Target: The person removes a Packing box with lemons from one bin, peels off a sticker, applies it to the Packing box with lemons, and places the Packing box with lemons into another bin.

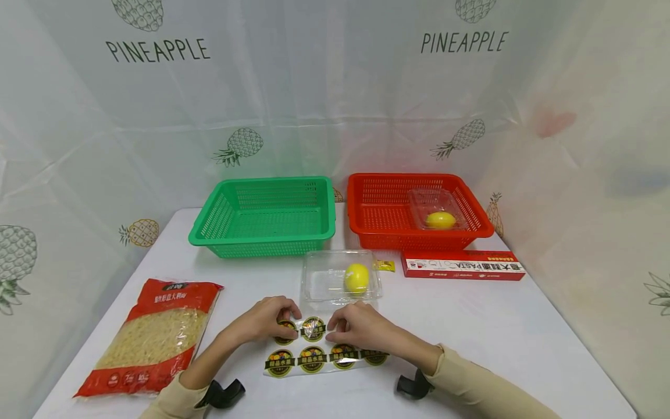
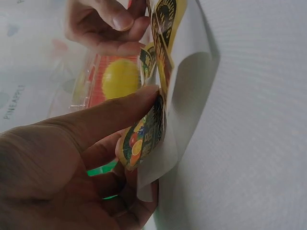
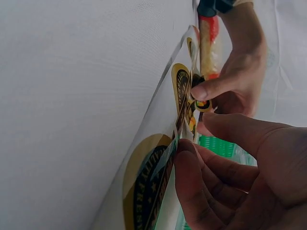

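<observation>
A sheet of round black-and-gold fruit stickers lies on the table, its far edge bent up. My left hand pinches that sheet at the far left sticker. In the left wrist view, the left thumb presses on this sticker, whose rounded edge stands off the white backing. Opposite it, my right hand has its fingertips at the sheet, beside the second sticker. Seen from the right wrist, the right thumb and forefinger are apart, the forefinger touching the sheet's edge.
Beyond the sheet stands a clear plastic box with a lemon. Behind are a green basket and a red basket, which holds another clear box. A pasta bag lies left, a red carton right, near a small yellow packet.
</observation>
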The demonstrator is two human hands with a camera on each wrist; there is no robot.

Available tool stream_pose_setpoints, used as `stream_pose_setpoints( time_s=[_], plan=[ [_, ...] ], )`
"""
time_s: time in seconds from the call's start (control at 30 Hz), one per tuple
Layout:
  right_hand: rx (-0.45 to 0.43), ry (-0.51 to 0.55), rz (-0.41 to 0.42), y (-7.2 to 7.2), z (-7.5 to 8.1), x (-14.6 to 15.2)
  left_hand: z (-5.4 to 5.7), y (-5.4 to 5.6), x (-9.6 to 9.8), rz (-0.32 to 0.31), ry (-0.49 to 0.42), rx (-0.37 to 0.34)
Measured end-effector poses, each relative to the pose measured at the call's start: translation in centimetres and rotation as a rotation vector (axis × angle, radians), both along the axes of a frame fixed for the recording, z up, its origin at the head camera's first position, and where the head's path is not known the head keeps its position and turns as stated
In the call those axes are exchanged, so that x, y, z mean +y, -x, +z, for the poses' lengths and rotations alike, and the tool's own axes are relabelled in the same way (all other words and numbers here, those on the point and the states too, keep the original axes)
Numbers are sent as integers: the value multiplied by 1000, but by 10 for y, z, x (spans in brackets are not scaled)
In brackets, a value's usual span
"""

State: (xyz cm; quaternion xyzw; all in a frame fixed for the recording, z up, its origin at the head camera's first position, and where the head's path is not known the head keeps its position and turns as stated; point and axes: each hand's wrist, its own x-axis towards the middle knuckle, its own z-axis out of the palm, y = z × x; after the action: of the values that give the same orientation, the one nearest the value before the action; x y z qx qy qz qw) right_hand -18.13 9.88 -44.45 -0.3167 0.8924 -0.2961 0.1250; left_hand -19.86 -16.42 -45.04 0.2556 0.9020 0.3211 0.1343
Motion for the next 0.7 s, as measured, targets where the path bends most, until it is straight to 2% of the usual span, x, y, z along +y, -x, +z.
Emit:
stream_pose_setpoints(
  time_s=[0.27, 0.7],
  plan=[
    [-3, 3, -3, -1, 1, -3, 0, 1, 0, -32, -34, -7],
    [-10, 15, -17, -3, 5, -3, -1, 5, -5, -175, -210, -157]
  ],
)
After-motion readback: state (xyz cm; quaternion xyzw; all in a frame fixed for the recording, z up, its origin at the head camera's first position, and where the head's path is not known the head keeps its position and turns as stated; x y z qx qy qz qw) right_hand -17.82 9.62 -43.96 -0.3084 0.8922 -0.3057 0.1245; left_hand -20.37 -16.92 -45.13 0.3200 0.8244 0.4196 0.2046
